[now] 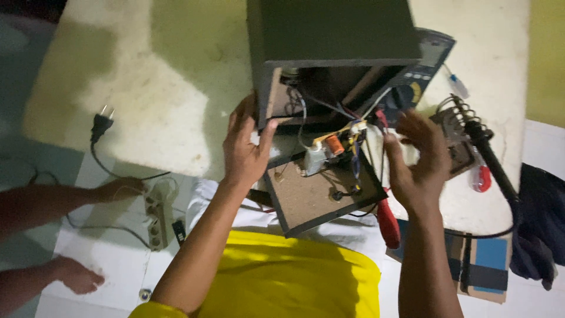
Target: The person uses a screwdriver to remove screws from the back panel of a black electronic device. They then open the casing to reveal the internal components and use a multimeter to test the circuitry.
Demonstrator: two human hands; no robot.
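A dark wooden box (329,29) stands open on a pale work surface (176,106), its back panel (312,197) folded down toward me with a small transformer and coloured wires (335,147) on it. My left hand (244,147) grips the box's left side wall, thumb on its edge. My right hand (418,162) hovers just right of the wiring, fingers spread and slightly blurred, holding nothing.
A multimeter (421,76) lies behind the box; a soldering iron on its coil stand (471,129) and red-handled tools (388,224) sit right. Another person's hands (118,189) touch a power strip (156,215) on the left floor, a loose plug (101,123) nearby.
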